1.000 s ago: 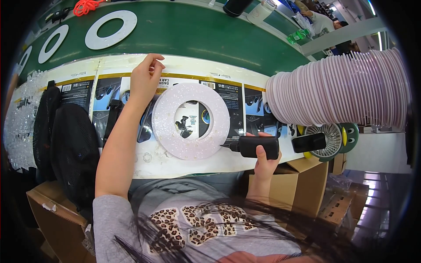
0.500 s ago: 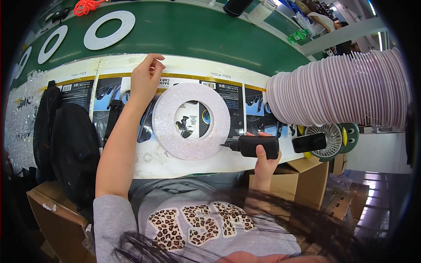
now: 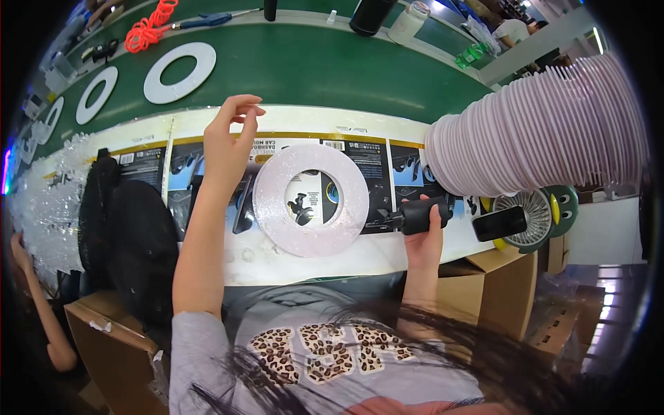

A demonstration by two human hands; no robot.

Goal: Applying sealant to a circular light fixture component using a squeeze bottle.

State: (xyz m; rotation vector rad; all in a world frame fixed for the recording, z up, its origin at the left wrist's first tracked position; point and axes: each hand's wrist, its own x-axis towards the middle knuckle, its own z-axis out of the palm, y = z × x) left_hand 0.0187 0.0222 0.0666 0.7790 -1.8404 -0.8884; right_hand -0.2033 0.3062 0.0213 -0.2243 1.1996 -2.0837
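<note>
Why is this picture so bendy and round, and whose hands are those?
There's no robot here! A person wears a camera on their head, looking down, and its very wide lens bends straight edges. Those are the person's own bare hands. The right hand holds a black bottle. The left hand is loosely curled, and I can't see anything in it. Between them, a sparkly white ring lies on a printed sheet. Over to the right is a long row of pale rings, near a little fan. Behind is a green surface.
</note>
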